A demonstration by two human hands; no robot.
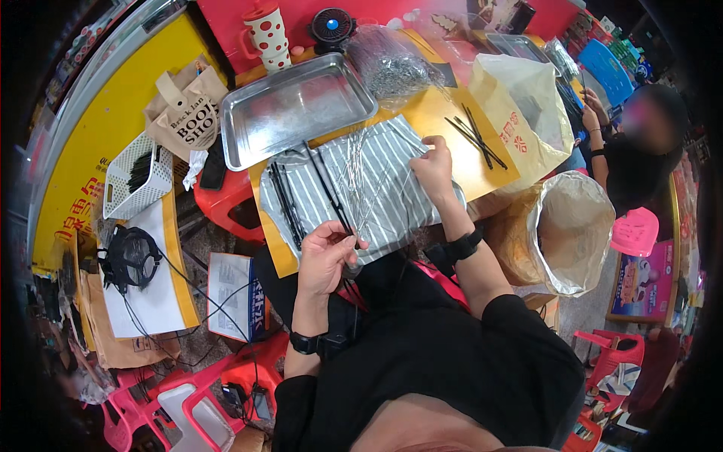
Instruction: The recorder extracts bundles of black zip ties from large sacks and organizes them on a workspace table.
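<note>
A grey-and-white striped cloth [388, 162] lies before me on the yellow board. My left hand [327, 256] is pinched round the lower end of some long, thin black sticks [325, 181], which point away from me over the cloth. At the cloth's right edge my right hand [434, 169] is closed, thumb against fingers; whatever it holds is too small to make out. Between the hands lie thin, shiny clear strips [355, 162]. A bundle of black sticks [285, 202] rests left of them on the cloth. Several more black sticks [476, 141] lie crossed on the board at the right.
Behind the cloth are a metal tray [297, 109], a clear plastic bag [392, 66], a dotted tumbler [266, 38] and a small fan [332, 29]. A lined bin [568, 233] stands right, a white basket [138, 177] left. Another person [640, 151] sits at far right.
</note>
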